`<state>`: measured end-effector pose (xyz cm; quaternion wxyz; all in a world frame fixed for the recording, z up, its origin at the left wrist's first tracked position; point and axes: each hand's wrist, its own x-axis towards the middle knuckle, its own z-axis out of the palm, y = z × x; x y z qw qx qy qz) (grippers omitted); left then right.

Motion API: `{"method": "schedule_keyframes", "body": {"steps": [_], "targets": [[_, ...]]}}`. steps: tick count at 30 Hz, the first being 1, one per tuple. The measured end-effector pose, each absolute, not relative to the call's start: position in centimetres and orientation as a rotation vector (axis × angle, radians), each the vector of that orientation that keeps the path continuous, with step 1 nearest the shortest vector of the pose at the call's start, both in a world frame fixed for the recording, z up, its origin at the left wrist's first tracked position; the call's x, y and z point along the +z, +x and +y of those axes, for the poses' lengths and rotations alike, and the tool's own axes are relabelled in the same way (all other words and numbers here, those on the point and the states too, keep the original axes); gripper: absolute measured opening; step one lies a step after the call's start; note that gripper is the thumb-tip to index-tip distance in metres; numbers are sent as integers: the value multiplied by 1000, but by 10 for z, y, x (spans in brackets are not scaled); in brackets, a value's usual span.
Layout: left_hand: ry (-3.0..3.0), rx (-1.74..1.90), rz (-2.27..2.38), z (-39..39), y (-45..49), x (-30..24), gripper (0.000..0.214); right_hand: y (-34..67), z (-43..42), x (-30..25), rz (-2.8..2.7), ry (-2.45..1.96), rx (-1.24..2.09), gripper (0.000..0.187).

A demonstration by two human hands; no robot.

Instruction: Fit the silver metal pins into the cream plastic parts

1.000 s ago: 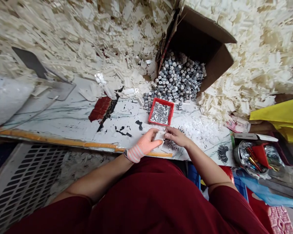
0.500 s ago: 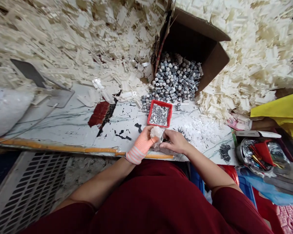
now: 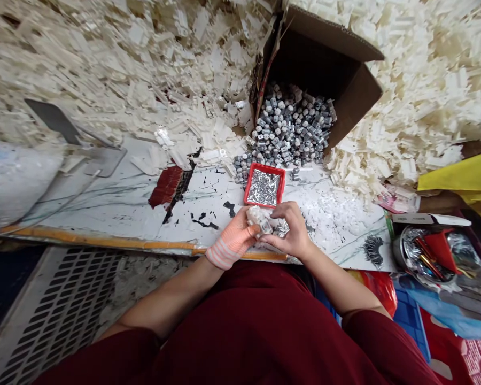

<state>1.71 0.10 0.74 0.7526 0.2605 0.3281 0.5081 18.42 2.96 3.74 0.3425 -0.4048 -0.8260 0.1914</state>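
The person's left hand (image 3: pixel 234 240), in a salmon-coloured coated glove with a striped pink-and-white cuff, and the bare right hand (image 3: pixel 291 232) are pressed close together just above the table, both curled rather than spread. Between them, a small ribbed white plastic block (image 3: pixel 258 219) is being pinched at its left end by the gloved fingers, while the right fingers are wrapping over its other end from above. The block is being held off the table at the middle of the view, and the hands are hiding part of it. Just under the right hand, a small pile of thin silver metal pins (image 3: pixel 282 230) is lying on the white marble-patterned tabletop (image 3: pixel 336 224). At 12 o'clock from the hands, almost touching the right fingers, a square red tray (image 3: pixel 264 167) lined with crumpled foil is holding more pins. Farther out at 1 o'clock, a brown cardboard box (image 3: pixel 324 37) is lying tipped on its side, spilling a heap of grey hexagonal metal nuts (image 3: pixel 291 125) toward the tray. A huge drift of cream plastic pieces (image 3: pixel 116 69) is covering the area from 9 o'clock round to 3 o'clock behind the table. At 3 o'clock, a dark curved row of pins (image 3: pixel 373 251) is lying near the table edge, and at 4 o'clock a round metal tin (image 3: pixel 423 254) is holding foil and red scraps. An orange strip (image 3: pixel 104 244) is running along the near table edge.
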Motion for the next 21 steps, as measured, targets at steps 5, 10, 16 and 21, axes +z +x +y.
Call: {"method": "schedule_keyframes", "body": {"steps": [5, 10, 16, 21], "targets": [[614, 1088, 711, -3, 17, 9, 48, 168, 23, 35, -2120, -1037, 569, 46], [671, 1053, 811, -7, 21, 15, 36, 155, 13, 25, -1986, -1088, 581, 34], [743, 1098, 892, -3, 12, 24, 39, 149, 10, 16, -1909, -896, 537, 31], [1193, 1098, 1207, 0, -19, 29, 39, 148, 21, 23, -1937, -837, 651, 45]]}}
